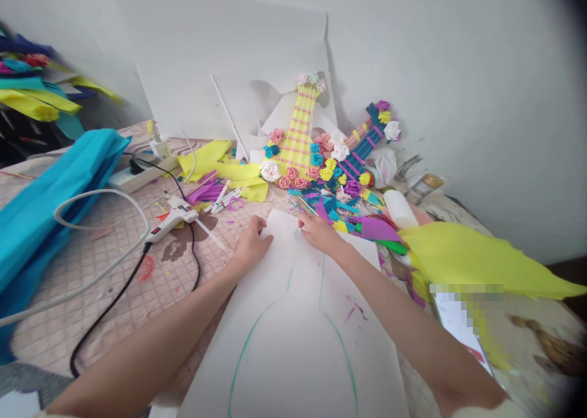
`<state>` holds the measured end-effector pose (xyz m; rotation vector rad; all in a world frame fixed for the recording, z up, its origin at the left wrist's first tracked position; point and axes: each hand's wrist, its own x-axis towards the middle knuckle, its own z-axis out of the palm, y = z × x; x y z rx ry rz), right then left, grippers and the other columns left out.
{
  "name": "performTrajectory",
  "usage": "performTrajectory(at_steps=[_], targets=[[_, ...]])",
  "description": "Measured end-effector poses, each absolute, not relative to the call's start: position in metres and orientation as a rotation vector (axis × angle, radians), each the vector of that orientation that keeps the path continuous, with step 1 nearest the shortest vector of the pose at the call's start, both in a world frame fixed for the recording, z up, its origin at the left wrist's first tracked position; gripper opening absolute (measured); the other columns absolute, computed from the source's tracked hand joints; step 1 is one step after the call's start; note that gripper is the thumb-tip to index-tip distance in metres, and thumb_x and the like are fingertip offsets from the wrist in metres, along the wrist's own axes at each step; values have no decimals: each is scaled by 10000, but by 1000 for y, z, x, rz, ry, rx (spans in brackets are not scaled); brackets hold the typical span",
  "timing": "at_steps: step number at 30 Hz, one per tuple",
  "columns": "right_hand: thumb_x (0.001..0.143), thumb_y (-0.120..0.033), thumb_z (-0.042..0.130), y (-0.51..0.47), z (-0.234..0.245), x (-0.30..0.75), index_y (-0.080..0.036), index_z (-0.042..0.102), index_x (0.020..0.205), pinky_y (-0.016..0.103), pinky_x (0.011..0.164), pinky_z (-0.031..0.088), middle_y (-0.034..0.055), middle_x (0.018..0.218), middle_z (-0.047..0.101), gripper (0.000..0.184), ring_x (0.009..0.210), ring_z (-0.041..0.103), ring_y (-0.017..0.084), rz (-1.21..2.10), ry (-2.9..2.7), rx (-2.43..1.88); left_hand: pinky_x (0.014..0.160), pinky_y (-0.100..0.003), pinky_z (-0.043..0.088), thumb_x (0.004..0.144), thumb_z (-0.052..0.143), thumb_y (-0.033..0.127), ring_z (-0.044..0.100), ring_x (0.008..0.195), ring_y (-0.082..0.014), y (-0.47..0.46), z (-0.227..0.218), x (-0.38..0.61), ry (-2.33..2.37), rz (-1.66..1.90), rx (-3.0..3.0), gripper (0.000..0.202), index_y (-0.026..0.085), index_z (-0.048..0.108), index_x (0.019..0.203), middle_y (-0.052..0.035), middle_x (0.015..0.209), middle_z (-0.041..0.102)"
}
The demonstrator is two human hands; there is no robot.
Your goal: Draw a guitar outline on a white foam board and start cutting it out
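A large white sheet of board lies in front of me, marked with a green guitar-shaped outline that narrows away from me. My left hand is at the sheet's far left edge, its fingers curled over the edge and the thumb on top. Near the narrow end of the outline, my right hand has thumb and fingers pinched together. A small pale tip shows at the pinch, but I cannot make out what it belongs to. Thin wooden sticks show just beyond the right fingers.
A glue gun with a black cord lies left of the sheet. Blue crepe paper covers the far left. Behind stand a yellow paper guitar and a blue one. Yellow crepe paper and a phone-like device are right.
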<state>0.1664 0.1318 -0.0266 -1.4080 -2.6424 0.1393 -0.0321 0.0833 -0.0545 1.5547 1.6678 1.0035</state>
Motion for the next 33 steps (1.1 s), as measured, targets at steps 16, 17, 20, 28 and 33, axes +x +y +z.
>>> performTrajectory(at_steps=[16,17,20,28,33], targets=[[709,27,384,128,-24,162,-158,493,869,264,747,362,57,810,528,269,829,480,171,99,-2717,-1315,755,-320,402,665,537,163,543,851,-176,84,-56,-32,1660,995,1550,236,219,407,854,-3,876,555],[711,26,388,128,-24,162,-158,494,864,263,755,361,57,811,530,262,832,481,170,99,-2721,-1304,754,-320,402,663,536,161,543,846,-175,84,-56,-32,1660,996,1549,235,219,407,851,-2,870,555],[720,22,400,128,-24,162,-161,497,849,263,772,359,55,815,533,244,839,482,169,96,-2733,-1268,749,-317,403,659,535,156,544,838,-174,84,-56,-32,1657,1001,1546,231,218,406,840,-1,856,557],[734,28,394,126,-28,163,-169,498,859,260,762,363,46,800,516,255,826,478,167,65,-2757,-1187,762,-319,407,655,532,153,549,853,-177,83,-53,-32,1648,1009,1543,220,216,403,822,-5,863,564],[713,57,385,123,-24,162,-159,501,860,267,768,355,49,770,521,286,821,477,175,36,-2790,-1138,753,-320,420,658,532,164,557,849,-173,85,-56,-32,1648,1008,1540,232,220,403,844,-3,883,565]])
